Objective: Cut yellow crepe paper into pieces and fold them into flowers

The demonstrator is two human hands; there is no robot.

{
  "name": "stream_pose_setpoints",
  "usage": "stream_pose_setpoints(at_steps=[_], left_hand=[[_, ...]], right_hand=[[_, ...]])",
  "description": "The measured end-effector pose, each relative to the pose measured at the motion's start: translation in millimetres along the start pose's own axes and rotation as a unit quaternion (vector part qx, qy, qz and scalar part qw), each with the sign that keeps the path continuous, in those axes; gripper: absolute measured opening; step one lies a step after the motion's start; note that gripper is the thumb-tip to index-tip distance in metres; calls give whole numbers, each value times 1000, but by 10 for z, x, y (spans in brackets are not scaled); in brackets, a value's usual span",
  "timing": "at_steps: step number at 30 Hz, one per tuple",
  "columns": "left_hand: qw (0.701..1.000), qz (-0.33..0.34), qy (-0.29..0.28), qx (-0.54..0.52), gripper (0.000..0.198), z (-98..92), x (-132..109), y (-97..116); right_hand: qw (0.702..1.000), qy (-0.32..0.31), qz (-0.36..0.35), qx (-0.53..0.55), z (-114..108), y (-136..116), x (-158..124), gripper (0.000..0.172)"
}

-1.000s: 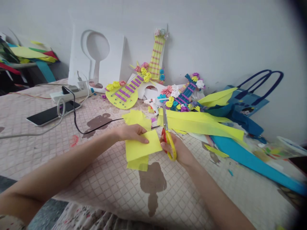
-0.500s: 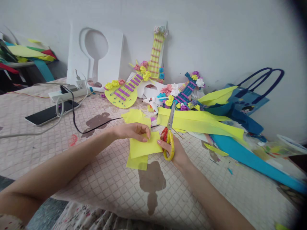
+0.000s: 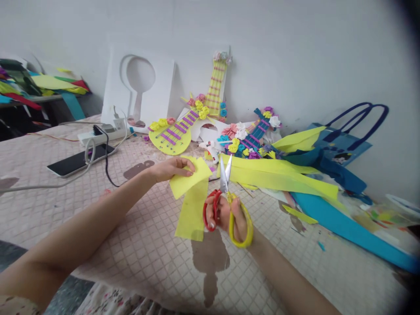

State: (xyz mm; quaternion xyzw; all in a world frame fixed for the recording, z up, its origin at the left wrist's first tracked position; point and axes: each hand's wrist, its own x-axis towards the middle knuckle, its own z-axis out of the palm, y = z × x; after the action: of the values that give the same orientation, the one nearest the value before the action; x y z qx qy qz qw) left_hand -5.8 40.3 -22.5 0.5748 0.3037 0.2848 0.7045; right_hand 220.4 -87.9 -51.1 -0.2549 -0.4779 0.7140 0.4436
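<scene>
Pinched between the fingers of my left hand (image 3: 173, 169) is a piece of yellow crepe paper (image 3: 190, 181), raised and tilted. A second yellow paper strip (image 3: 192, 214) lies on the table beneath it. My right hand (image 3: 226, 212) has its fingers through the handles of a pair of scissors (image 3: 226, 179), one handle red and one yellow. The blades point away from me and are spread a little, apart from the paper. Beyond the hands rests a white glue gun (image 3: 210, 148).
Paper-decorated guitar shapes (image 3: 170, 138) lean by the wall. Long yellow strips (image 3: 278, 173) and a blue strip (image 3: 348, 223) lie to the right, near a blue bag (image 3: 348, 140). A phone (image 3: 80, 161) and a power strip (image 3: 103, 135) with cables are at left.
My left hand has lifted the yellow piece and drawn it left, away from my right hand. The scissors have turned upright, with my fingers now in the handles and the blades parted.
</scene>
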Motion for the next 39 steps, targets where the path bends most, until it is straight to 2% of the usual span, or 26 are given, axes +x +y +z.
stream_pose_setpoints(at_steps=[4,9,17,29,39], left_hand=[[999,27,17,-26,27,-108,15,-18],[998,41,38,-42,29,-172,39,-56],[996,52,38,-65,26,-211,53,-64],[996,49,33,-65,25,-172,41,-59],[999,32,7,-17,24,-114,5,-4]], right_hand=[[990,-91,86,69,48,-8,-40,72],[979,-124,121,107,85,-34,-70,78],[974,-148,127,112,111,-12,-77,80],[973,-148,123,131,39,66,-78,76],[966,-159,118,164,53,33,-74,73]])
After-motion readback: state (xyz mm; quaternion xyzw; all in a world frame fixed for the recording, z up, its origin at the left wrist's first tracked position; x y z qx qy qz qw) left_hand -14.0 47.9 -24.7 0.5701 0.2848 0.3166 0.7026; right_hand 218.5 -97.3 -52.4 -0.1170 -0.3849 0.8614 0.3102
